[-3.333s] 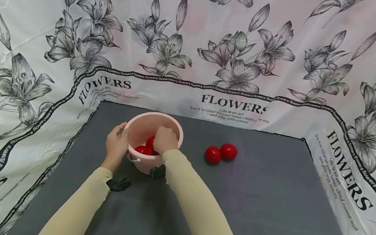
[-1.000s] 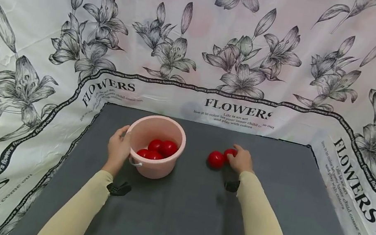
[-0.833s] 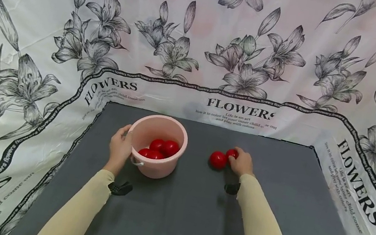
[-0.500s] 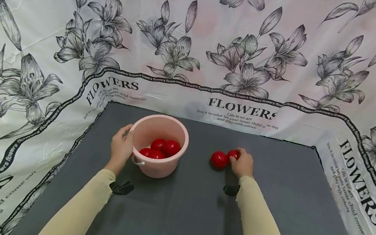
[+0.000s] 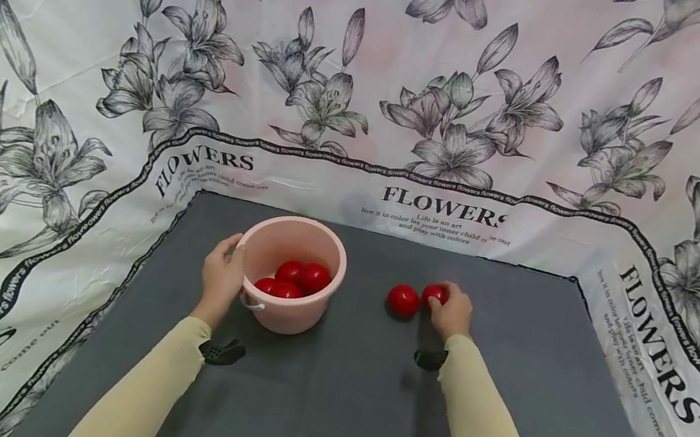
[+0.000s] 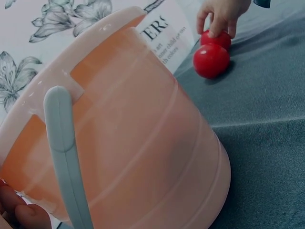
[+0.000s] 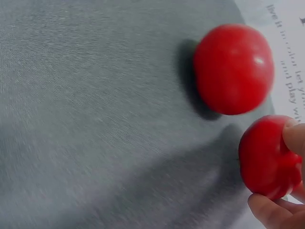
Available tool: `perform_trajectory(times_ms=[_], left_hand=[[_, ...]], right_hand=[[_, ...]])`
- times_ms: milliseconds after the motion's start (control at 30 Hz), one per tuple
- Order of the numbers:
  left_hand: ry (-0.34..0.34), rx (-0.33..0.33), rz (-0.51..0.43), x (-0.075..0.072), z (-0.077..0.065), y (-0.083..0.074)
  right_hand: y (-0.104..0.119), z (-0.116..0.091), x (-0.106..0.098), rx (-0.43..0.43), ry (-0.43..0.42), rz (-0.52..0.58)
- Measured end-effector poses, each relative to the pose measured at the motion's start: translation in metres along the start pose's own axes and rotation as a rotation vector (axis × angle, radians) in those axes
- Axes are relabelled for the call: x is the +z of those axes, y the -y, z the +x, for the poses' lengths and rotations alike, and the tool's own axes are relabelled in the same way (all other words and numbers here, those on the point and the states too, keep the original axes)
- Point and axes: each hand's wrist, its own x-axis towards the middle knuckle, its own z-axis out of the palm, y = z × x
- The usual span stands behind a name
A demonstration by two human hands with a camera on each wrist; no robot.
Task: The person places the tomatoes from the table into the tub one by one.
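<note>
A pink bucket [image 5: 294,316] stands toward the back left of the table, tipped slightly toward me in the head view. Several red tomatoes [image 5: 314,278] lie inside it. My left hand [image 5: 220,283] holds the bucket by its left side at the rim; in the left wrist view a pale grey handle [image 6: 62,129] hangs down the outside. Off to the right, my right hand [image 5: 453,315] pinches a tomato [image 7: 264,155] between thumb and fingers. A second loose tomato [image 5: 402,301] rests on the table just left of the held one, with a narrow gap between them.
The dark grey table covering [image 5: 331,403] meets a white floral-print sheet [image 5: 341,108] at the back and sides. Black wrist cameras [image 5: 221,351] sit at both sleeves.
Earlier my right hand was inside the bucket; it has since moved right and taken hold of the right-hand tomato, now slightly apart from its neighbour. My left hand stays on the bucket.
</note>
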Motion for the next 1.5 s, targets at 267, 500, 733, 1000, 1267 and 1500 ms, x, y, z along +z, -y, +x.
perform_trajectory(times_ms=[267,500,733,1000,1267,1500], left_hand=[[-0.025,-0.002,0.019,-0.005,0.002,0.005],[-0.041,0.002,0.034,-0.008,0.005,0.007],[-0.020,-0.012,0.036,-0.008,0.003,0.008],[-0.034,0.005,0.004,-0.005,0.001,0.004],[-0.028,0.009,-0.001,-0.001,0.002,-0.001],[-0.014,-0.005,0.001,-0.002,0.001,-0.002]], right_hand=[[0.011,0.006,-0.019,0.037,-0.002,0.029],[0.029,0.013,-0.021,-0.015,0.102,-0.122],[0.044,0.005,0.001,-0.048,0.187,-0.088],[0.053,0.002,0.030,-0.133,0.246,-0.085],[0.042,-0.001,0.040,-0.199,0.171,-0.107],[0.036,-0.005,0.044,-0.176,0.157,-0.042]])
